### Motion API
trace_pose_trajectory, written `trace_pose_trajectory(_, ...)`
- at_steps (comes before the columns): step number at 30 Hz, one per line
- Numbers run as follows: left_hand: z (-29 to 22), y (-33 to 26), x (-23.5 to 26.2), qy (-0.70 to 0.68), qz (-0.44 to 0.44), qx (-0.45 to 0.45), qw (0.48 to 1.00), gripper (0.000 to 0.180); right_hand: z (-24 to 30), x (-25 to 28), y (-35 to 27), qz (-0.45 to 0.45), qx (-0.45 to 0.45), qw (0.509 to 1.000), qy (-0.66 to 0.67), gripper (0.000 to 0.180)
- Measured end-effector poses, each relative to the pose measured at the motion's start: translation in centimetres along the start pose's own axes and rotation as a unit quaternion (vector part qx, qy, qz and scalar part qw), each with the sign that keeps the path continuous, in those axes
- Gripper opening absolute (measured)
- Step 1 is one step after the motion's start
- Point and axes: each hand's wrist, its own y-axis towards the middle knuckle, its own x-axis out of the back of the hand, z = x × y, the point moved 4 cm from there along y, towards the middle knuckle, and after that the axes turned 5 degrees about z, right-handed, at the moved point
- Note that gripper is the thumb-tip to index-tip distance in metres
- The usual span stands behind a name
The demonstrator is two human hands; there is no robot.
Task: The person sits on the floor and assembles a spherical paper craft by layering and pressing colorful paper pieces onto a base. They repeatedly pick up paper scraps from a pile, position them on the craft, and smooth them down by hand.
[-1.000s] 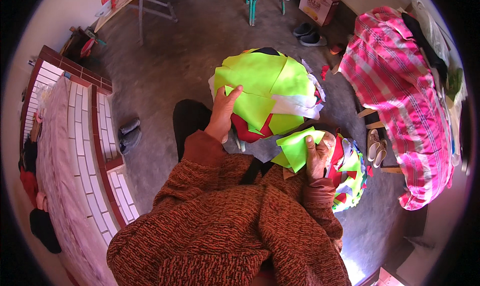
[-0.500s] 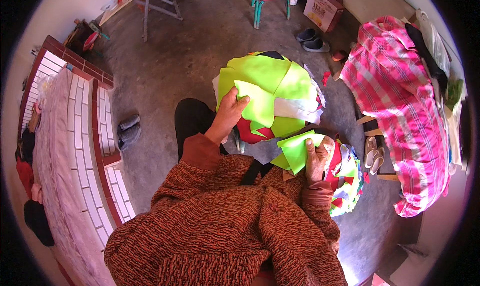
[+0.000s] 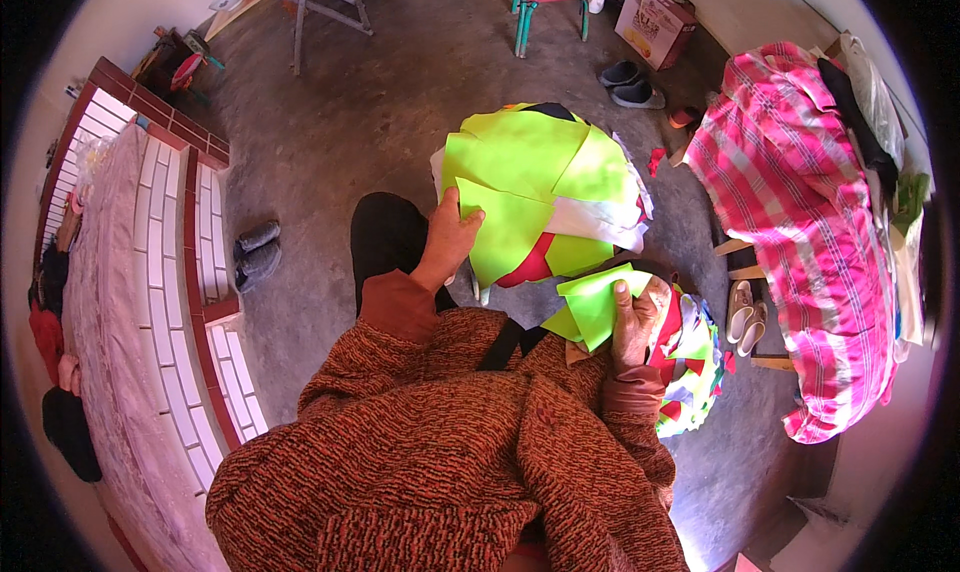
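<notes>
Head view: bare concrete floor (image 3: 330,122), pink plaid cloth (image 3: 800,222) at right. Our left hand (image 3: 450,237) pinches a sheet off the neon-green fabric pile (image 3: 540,182); our right hand (image 3: 635,317) grips a folded green piece (image 3: 595,302) beside our lap. We judge that peeling a single layer by its corner works best.

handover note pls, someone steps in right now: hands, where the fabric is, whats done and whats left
Left hand: fingers grip the near edge of the big pile of lime green fabric pieces.
Right hand: holds a small folded green piece over the lap.
Mixed-colour scraps lie by the right knee.
Done: one piece in hand, apart from the pile.
Left: most pieces lie in the pile.
</notes>
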Motion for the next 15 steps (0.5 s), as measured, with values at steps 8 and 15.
trace_pose_trajectory(8,-0.8,-0.4,0.6,0.169,-0.061,0.027,0.983,0.064,0.2,0.1,-0.1,-0.041,-0.004,0.998,0.037,0.025)
trace_pose_trajectory(15,-6.1,-1.8,0.0,0.308,-0.119,-0.239,0.913,0.061,-1.2,0.8,0.1,-0.035,-0.011,0.999,0.021,0.023)
